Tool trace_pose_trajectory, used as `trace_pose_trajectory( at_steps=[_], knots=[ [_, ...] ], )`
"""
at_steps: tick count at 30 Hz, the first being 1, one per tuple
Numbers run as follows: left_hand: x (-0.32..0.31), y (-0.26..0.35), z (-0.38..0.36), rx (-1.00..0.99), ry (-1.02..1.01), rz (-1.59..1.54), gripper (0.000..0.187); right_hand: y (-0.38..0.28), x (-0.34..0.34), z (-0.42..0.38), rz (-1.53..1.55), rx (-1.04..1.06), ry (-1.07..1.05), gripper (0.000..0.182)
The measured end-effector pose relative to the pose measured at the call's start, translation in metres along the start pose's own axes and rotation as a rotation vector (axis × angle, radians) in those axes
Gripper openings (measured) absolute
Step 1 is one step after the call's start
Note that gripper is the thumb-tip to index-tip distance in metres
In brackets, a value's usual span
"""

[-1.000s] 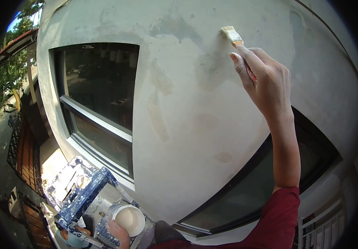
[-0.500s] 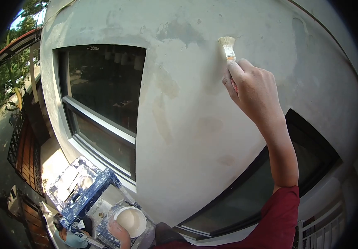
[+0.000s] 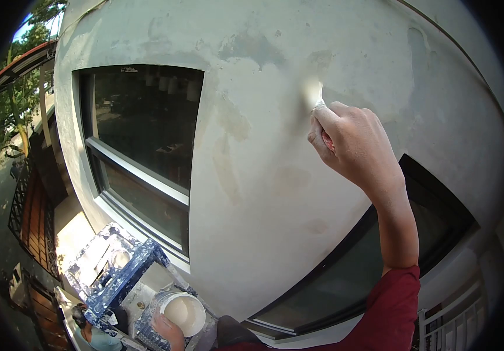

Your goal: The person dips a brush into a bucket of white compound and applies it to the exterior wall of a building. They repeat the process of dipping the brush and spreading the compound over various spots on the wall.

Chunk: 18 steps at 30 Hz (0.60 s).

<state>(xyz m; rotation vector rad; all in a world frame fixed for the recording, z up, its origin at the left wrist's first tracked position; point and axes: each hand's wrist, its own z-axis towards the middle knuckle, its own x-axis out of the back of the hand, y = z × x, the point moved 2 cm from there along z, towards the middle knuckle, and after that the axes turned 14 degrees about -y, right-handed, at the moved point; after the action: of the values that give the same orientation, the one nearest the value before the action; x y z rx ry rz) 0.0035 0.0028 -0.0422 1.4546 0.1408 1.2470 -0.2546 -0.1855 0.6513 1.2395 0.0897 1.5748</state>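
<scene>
Currently the right hand (image 3: 351, 140) is raised at about 1 o'clock in the view, its fingers curled tight around the handle of a paintbrush (image 3: 312, 93). Only the pale bristle end of the brush shows above the knuckles; it is blurred and lies against the wall (image 3: 252, 193), pointing toward 12 o'clock. The wall around the bristles carries uneven patches, grey at 12 o'clock from the brush and tan at 7 o'clock from it. A red sleeve (image 3: 389, 310) covers the right arm from the elbow down to the lower edge of the view. The left hand (image 3: 167, 330) sits low, at about 7 o'clock, with its fingers closed on the rim of a paint bucket (image 3: 183, 313) that holds pale paint. Just beside the bucket, toward 10 o'clock, lies a blue-and-white spattered tray (image 3: 117, 269) on a ledge. A dark window (image 3: 141, 134) fills the wall at 9 o'clock from the brush, well apart from it, and a second window (image 3: 357, 257) runs across at 5 o'clock, passing behind the right forearm. Trees (image 3: 24, 52) and a fence (image 3: 30, 210) show at the far left edge, far below.
</scene>
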Motion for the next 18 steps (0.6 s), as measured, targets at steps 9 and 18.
trace_pose_trajectory(
  at_steps=[9,18],
  knots=[
    [0.003,0.001,-0.003,0.045,-0.030,-0.008,0.047,0.018,-0.005,0.001,0.018,-0.041,0.105,0.019],
    [0.004,0.002,-0.003,0.050,-0.021,-0.021,0.050,0.026,0.000,-0.004,-0.006,-0.048,0.235,0.019]
  ],
)
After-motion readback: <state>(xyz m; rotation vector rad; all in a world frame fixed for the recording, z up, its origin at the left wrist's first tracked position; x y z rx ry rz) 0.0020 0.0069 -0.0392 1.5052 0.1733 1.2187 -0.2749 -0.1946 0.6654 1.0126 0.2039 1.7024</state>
